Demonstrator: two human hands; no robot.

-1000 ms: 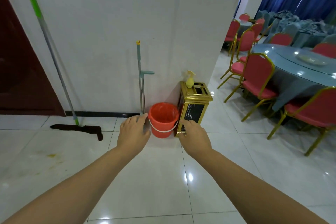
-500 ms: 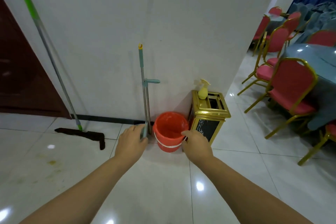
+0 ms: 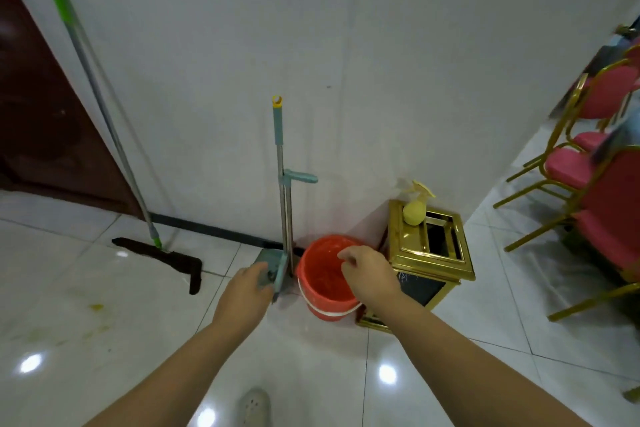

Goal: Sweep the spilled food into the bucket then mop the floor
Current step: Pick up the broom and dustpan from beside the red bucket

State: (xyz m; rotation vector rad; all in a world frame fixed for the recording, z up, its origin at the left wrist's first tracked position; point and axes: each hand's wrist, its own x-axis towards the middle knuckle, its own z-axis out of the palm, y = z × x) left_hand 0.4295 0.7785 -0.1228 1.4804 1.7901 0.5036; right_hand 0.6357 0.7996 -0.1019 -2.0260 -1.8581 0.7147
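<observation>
Orange bucket (image 3: 327,282) on floor (image 3: 104,340) at wall corner, right hand (image 3: 369,272) over its rim, fingers loosely curled, left hand (image 3: 244,291) touching teal dustpan (image 3: 272,267), grip uncertain, mop (image 3: 104,107) leaning on wall, yellowish spill (image 3: 95,307) at left.

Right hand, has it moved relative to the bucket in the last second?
Yes. The right hand moved left, from in front of the gold bin to over the bucket rim.

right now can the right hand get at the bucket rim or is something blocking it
Probably yes. The right hand hovers over the open mouth of the orange bucket, nothing between them. The gold bin stands beside it, out of the way.
</observation>
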